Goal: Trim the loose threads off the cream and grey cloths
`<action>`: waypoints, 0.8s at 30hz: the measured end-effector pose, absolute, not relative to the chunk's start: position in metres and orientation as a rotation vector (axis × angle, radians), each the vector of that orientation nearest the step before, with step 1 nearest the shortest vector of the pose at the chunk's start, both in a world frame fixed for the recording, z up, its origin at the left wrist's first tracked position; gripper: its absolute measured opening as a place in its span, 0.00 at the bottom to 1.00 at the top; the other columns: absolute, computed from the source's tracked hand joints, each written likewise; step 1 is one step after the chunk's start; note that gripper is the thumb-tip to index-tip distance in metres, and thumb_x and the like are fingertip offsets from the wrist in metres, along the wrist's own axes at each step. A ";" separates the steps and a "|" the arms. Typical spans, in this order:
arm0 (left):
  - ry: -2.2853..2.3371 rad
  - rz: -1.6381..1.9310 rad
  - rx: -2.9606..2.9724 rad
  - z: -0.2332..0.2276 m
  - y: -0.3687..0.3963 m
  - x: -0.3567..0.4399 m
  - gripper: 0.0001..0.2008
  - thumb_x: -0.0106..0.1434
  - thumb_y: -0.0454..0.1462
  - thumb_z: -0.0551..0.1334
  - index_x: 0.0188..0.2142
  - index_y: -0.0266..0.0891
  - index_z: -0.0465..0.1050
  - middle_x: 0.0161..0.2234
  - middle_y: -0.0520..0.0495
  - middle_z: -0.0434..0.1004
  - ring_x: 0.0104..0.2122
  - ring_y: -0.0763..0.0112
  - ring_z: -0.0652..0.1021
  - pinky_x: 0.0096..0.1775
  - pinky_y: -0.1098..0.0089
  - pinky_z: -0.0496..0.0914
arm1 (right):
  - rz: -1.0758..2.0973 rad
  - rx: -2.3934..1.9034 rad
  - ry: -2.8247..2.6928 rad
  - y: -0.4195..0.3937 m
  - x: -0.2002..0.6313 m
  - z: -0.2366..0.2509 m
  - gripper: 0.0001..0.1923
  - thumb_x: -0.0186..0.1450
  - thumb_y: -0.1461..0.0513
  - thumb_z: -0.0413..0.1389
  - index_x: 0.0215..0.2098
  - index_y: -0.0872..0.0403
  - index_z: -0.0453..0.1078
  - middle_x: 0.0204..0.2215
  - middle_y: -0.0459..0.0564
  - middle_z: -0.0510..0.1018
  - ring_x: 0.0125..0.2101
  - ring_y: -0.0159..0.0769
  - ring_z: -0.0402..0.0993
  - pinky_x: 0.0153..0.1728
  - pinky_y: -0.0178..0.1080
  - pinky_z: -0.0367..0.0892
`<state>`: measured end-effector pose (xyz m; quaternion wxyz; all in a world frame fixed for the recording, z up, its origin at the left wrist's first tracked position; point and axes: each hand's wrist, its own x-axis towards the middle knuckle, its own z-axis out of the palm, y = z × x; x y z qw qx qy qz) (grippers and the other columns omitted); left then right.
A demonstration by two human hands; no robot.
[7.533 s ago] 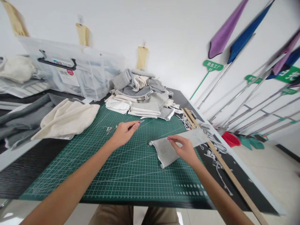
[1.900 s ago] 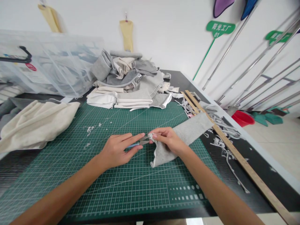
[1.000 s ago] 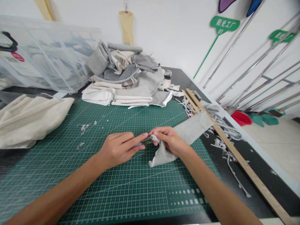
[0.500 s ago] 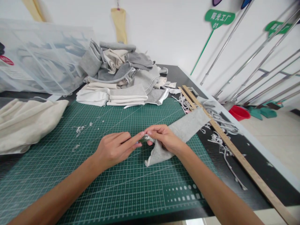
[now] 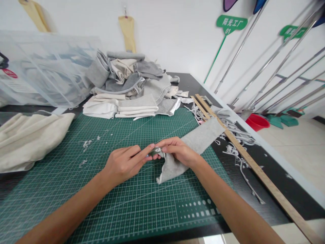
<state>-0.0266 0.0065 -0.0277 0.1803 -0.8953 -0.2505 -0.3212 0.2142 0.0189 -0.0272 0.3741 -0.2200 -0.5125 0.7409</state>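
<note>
A strip of light grey cloth [image 5: 203,135] slants over the green cutting mat [image 5: 122,206], its lower edge curling. My right hand [image 5: 179,152] pinches the bunched end of this cloth between thumb and fingers. Close against it, my left hand [image 5: 125,161] is closed, with the index finger stretched toward the right fingertips. Between the two hands shows a small dark, partly shiny thing [image 5: 153,153]; the fingers cover most of it, and I cannot tell its kind.
Folded grey and cream cloths [image 5: 137,103] are heaped at the back. A clear plastic box [image 5: 48,71] stands back left, beyond cream fabric [image 5: 33,139]. Along the right lie a long wooden ruler [image 5: 254,161] and tangled grey cord scraps [image 5: 240,132]. Lint [image 5: 87,144] dots the mat.
The camera view has shifted slightly. My right thumb has drawn back a little from the left fingertips, and more of the bunched cloth shows between the hands.
</note>
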 end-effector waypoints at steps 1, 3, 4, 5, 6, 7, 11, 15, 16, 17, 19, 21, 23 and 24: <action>-0.711 -0.902 -2.532 -0.028 0.007 -0.027 0.25 0.65 0.35 0.65 0.60 0.37 0.66 0.25 0.55 0.69 0.23 0.76 0.72 0.27 0.72 0.67 | 1.904 -0.557 -1.331 0.018 0.215 -0.026 0.14 0.60 0.63 0.64 0.45 0.58 0.78 0.34 0.51 0.84 0.37 0.34 0.80 0.42 0.37 0.71; -0.719 -0.894 -2.535 -0.028 0.007 -0.027 0.24 0.65 0.36 0.65 0.60 0.38 0.67 0.26 0.55 0.69 0.23 0.76 0.72 0.27 0.72 0.67 | 1.891 -0.572 -1.382 0.017 0.216 -0.024 0.17 0.58 0.65 0.65 0.47 0.56 0.77 0.36 0.50 0.84 0.38 0.33 0.80 0.43 0.37 0.72; -0.726 -0.895 -2.535 -0.028 0.007 -0.027 0.24 0.65 0.36 0.65 0.60 0.38 0.67 0.26 0.55 0.70 0.22 0.76 0.71 0.27 0.72 0.67 | 1.870 -0.589 -1.407 0.017 0.216 -0.023 0.18 0.58 0.66 0.66 0.47 0.55 0.77 0.36 0.49 0.84 0.38 0.32 0.80 0.43 0.36 0.72; -0.730 -0.898 -2.536 -0.028 0.007 -0.027 0.24 0.65 0.37 0.65 0.60 0.38 0.67 0.26 0.55 0.70 0.22 0.76 0.71 0.27 0.72 0.67 | 1.844 -0.607 -1.427 0.016 0.215 -0.023 0.18 0.57 0.66 0.67 0.46 0.55 0.78 0.35 0.49 0.84 0.38 0.32 0.80 0.42 0.35 0.73; -0.734 -0.902 -2.538 -0.029 0.007 -0.027 0.24 0.65 0.37 0.65 0.60 0.38 0.67 0.26 0.55 0.70 0.22 0.76 0.72 0.27 0.72 0.67 | 1.817 -0.625 -1.444 0.016 0.214 -0.023 0.17 0.57 0.66 0.67 0.45 0.55 0.78 0.35 0.49 0.84 0.37 0.31 0.80 0.42 0.35 0.73; -0.738 -0.906 -2.537 -0.029 0.007 -0.027 0.24 0.65 0.37 0.65 0.60 0.38 0.67 0.26 0.55 0.70 0.22 0.77 0.72 0.27 0.72 0.67 | 1.795 -0.640 -1.458 0.016 0.214 -0.022 0.16 0.57 0.66 0.67 0.44 0.55 0.78 0.35 0.49 0.84 0.37 0.31 0.80 0.41 0.35 0.73; -0.751 -0.915 -2.538 -0.030 0.007 -0.027 0.24 0.65 0.37 0.65 0.60 0.38 0.67 0.26 0.55 0.70 0.23 0.77 0.72 0.27 0.72 0.67 | 1.769 -0.673 -1.519 0.017 0.214 -0.020 0.12 0.61 0.63 0.65 0.43 0.57 0.79 0.35 0.50 0.84 0.35 0.30 0.80 0.41 0.35 0.73; -0.779 -0.907 -2.558 -0.031 0.008 -0.027 0.24 0.66 0.37 0.65 0.60 0.39 0.67 0.26 0.56 0.69 0.22 0.78 0.72 0.27 0.72 0.67 | 1.772 -0.677 -1.580 0.017 0.215 -0.017 0.12 0.63 0.60 0.63 0.44 0.57 0.79 0.36 0.52 0.83 0.35 0.31 0.79 0.43 0.36 0.73; -0.783 -0.906 -2.558 -0.031 0.008 -0.028 0.24 0.66 0.37 0.65 0.60 0.39 0.67 0.26 0.56 0.69 0.22 0.78 0.72 0.27 0.72 0.66 | 1.779 -0.677 -1.577 0.017 0.215 -0.017 0.13 0.64 0.60 0.63 0.45 0.57 0.78 0.36 0.52 0.83 0.36 0.31 0.80 0.44 0.37 0.72; -0.784 -0.908 -2.558 -0.032 0.008 -0.028 0.24 0.66 0.37 0.65 0.60 0.39 0.67 0.26 0.56 0.69 0.22 0.78 0.71 0.27 0.72 0.66 | 1.787 -0.678 -1.569 0.017 0.215 -0.017 0.13 0.64 0.59 0.62 0.45 0.57 0.78 0.36 0.52 0.83 0.36 0.31 0.80 0.44 0.38 0.72; -0.781 -0.912 -2.563 -0.032 0.009 -0.029 0.24 0.65 0.37 0.65 0.60 0.39 0.67 0.26 0.56 0.69 0.22 0.78 0.71 0.27 0.72 0.66 | 1.797 -0.676 -1.553 0.017 0.215 -0.017 0.13 0.64 0.58 0.62 0.45 0.58 0.78 0.36 0.52 0.83 0.36 0.32 0.80 0.44 0.39 0.72; -0.772 -0.916 -2.571 -0.031 0.009 -0.029 0.24 0.65 0.36 0.65 0.60 0.39 0.66 0.27 0.55 0.69 0.23 0.78 0.72 0.27 0.72 0.67 | 1.802 -0.664 -1.545 0.017 0.214 -0.018 0.13 0.65 0.58 0.62 0.43 0.58 0.77 0.35 0.52 0.83 0.35 0.32 0.79 0.44 0.39 0.72; -0.757 -0.921 -2.573 -0.031 0.009 -0.029 0.24 0.65 0.36 0.65 0.60 0.39 0.66 0.27 0.55 0.69 0.23 0.77 0.71 0.28 0.72 0.67 | 1.805 -0.649 -1.546 0.017 0.214 -0.019 0.12 0.65 0.58 0.61 0.42 0.58 0.77 0.34 0.51 0.82 0.34 0.32 0.79 0.43 0.38 0.72; -0.751 -0.923 -2.574 -0.031 0.008 -0.029 0.24 0.65 0.36 0.65 0.60 0.38 0.66 0.27 0.55 0.69 0.23 0.77 0.71 0.28 0.72 0.67 | 1.802 -0.643 -1.549 0.017 0.213 -0.019 0.11 0.66 0.59 0.61 0.42 0.58 0.77 0.33 0.51 0.82 0.34 0.31 0.78 0.42 0.38 0.72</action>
